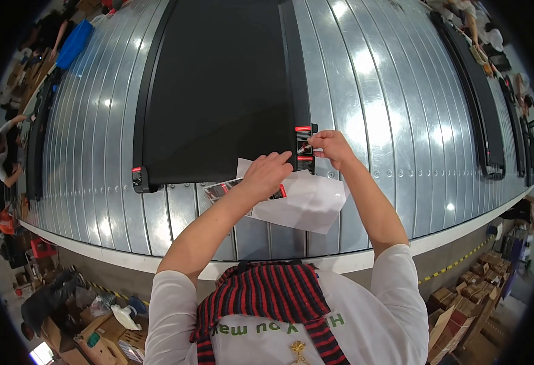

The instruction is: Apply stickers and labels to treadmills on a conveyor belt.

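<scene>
A treadmill deck (218, 91) with a black belt and dark side rails lies in front of me. On its right rear corner is a black warning label (303, 141) with a red top band. My right hand (332, 148) pinches that label's right edge between thumb and fingers. White sticker sheets (306, 204), some bearing red and black labels, lie partly under my left hand (268, 176). That hand is closed on the sheets, its fingertips close to the label's left side; its thumb is hidden. A second label sits just below the first on the same corner.
The deck rests on a shiny metal slat conveyor (388, 121) with a white front edge (121, 258). Its left end cap (140, 179) carries a similar label. More black decks (471, 91) stand on both sides, with people beside them. Cardboard boxes (452, 304) fill the lower corners.
</scene>
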Motion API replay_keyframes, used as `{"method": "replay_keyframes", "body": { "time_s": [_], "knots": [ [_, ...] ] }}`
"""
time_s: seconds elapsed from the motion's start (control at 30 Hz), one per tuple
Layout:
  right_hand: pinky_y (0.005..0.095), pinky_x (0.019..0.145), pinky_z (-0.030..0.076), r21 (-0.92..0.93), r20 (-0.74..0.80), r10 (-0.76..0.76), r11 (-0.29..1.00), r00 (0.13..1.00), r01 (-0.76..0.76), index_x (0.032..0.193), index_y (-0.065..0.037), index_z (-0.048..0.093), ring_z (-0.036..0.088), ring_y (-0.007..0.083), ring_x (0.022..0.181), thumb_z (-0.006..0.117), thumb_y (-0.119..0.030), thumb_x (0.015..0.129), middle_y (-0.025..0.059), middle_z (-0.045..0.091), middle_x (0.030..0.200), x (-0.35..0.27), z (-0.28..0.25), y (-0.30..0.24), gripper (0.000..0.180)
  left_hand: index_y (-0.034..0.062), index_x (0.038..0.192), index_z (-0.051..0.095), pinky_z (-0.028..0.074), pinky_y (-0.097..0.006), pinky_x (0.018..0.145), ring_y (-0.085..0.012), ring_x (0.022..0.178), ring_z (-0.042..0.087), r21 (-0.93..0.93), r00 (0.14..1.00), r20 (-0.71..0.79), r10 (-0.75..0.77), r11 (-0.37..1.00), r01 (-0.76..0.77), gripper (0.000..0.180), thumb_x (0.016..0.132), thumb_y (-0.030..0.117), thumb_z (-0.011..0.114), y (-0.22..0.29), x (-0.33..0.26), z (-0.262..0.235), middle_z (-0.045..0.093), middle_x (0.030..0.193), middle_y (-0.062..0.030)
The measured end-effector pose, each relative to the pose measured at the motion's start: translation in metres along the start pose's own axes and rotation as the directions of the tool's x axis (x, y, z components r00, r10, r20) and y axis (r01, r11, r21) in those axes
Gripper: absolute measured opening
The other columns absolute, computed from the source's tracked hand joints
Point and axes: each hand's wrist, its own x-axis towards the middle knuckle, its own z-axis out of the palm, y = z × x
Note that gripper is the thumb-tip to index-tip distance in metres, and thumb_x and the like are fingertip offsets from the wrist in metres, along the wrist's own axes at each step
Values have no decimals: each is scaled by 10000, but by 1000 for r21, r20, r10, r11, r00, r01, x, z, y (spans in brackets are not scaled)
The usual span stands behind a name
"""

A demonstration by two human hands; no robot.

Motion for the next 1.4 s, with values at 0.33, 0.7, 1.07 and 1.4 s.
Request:
{"method": "replay_keyframes", "body": {
  "time_s": [0.33, 0.7, 1.07, 1.4],
  "knots": [
    [269, 626, 463, 10, -19, -4, 1000, 1000, 4, 803, -3, 581, 558, 146, 733, 609, -98, 760, 71, 594, 768, 8, -28, 6, 109, 22, 763, 549, 401, -359, 763, -247, 953, 480, -3, 999, 43, 5, 1000, -5, 88, 705, 16, 483, 15, 23, 8, 466, 1192, -124],
    [274, 632, 454, -51, -33, 4, 999, 999, -5, 772, -44, 558, 552, 122, 727, 613, -116, 761, 36, 578, 753, -37, -76, -50, 91, 42, 786, 576, 398, -354, 758, -216, 952, 465, 4, 983, 185, 18, 1000, -19, 154, 657, -29, 532, 76, 65, -53, 441, 1188, -69],
    [264, 594, 460, -88, -77, -2, 996, 997, -5, 761, -23, 573, 552, 131, 694, 608, -100, 751, 53, 581, 736, 58, -43, -57, 86, 35, 843, 576, 421, -350, 747, -230, 920, 480, -6, 963, 267, 34, 999, -34, 211, 657, -43, 514, -19, 104, -34, 429, 1223, -57],
    [244, 563, 453, -128, -96, -69, 990, 993, 56, 737, -21, 570, 544, 116, 659, 612, -104, 737, 40, 573, 712, 96, -41, -33, 93, 60, 823, 585, 407, -365, 756, -224, 932, 477, 7, 979, 203, 8, 1000, -9, 182, 667, -11, 525, -41, 114, -3, 467, 1120, -46]
  ]
}}
